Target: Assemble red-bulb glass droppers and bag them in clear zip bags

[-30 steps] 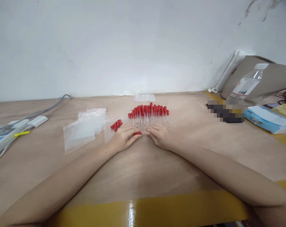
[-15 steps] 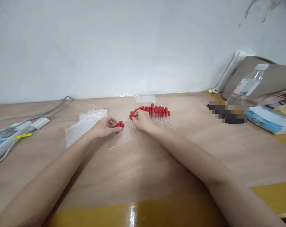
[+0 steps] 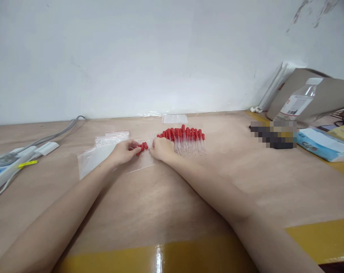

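Observation:
A heap of clear droppers with red bulbs [image 3: 186, 139] lies on the wooden table [image 3: 172, 197] near the wall. Just left of it, a small clear zip bag [image 3: 142, 161] holds a few red-bulbed droppers [image 3: 142, 147]. My left hand [image 3: 123, 151] pinches the left side of that bag's mouth, fingers curled. My right hand [image 3: 161, 149] is closed at the bag's right side, between the bag and the heap; what its fingers hold is hidden.
A pile of empty clear zip bags [image 3: 99, 153] lies left of my hands, one more bag [image 3: 174, 118] by the wall. A power strip with cable [image 3: 9, 163] sits far left. A water bottle [image 3: 299, 101], cardboard box [image 3: 322, 94] and blue packet [image 3: 322, 143] are at the right.
Both hands left the near edge of the dropper heap. The left went to the small bag; the right reached into the heap, then came across to the bag's mouth.

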Demonstrator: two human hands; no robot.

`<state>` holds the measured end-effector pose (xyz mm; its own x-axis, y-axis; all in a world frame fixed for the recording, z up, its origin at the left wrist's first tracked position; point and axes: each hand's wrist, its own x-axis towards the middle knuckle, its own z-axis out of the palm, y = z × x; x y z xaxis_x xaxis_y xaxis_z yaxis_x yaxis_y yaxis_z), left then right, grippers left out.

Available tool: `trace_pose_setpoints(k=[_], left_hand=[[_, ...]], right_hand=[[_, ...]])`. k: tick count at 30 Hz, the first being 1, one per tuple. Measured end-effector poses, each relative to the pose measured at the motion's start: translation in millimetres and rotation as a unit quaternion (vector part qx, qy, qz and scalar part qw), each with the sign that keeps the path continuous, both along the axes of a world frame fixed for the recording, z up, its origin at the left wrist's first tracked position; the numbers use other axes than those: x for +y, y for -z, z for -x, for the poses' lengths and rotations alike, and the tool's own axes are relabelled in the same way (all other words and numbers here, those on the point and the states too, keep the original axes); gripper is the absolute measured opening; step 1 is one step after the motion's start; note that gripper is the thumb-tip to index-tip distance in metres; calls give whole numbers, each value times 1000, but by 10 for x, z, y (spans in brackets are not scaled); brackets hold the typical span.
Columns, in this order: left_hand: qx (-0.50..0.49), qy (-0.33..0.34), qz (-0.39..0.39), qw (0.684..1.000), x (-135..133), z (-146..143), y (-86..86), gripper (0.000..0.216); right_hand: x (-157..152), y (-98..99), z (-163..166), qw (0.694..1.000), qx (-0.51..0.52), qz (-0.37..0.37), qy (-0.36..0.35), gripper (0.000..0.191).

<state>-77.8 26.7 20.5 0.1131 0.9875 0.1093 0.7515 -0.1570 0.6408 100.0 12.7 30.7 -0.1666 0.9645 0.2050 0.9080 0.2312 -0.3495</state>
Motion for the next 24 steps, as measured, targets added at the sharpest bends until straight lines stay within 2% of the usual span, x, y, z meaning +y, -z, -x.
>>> trace_pose_setpoints(k=[8,15,19,24], left_hand=[[-21,-7,-73,997,-21,-68,56,23],[-41,-13,-99,994,-65,-153,74,25],[-28,-39,-127,991,-75,-195,77,24],[-12,-78,-189,979,-132,-238,44,21]], right_hand=[[-40,-111,159,998,-24,64,-8,25],[-159,-134,-13,994,-60,80,-42,25],[-268,-143,-141,995,-67,51,-57,23],[-219,-116,-60,1000,-19,-8,-22,30]])
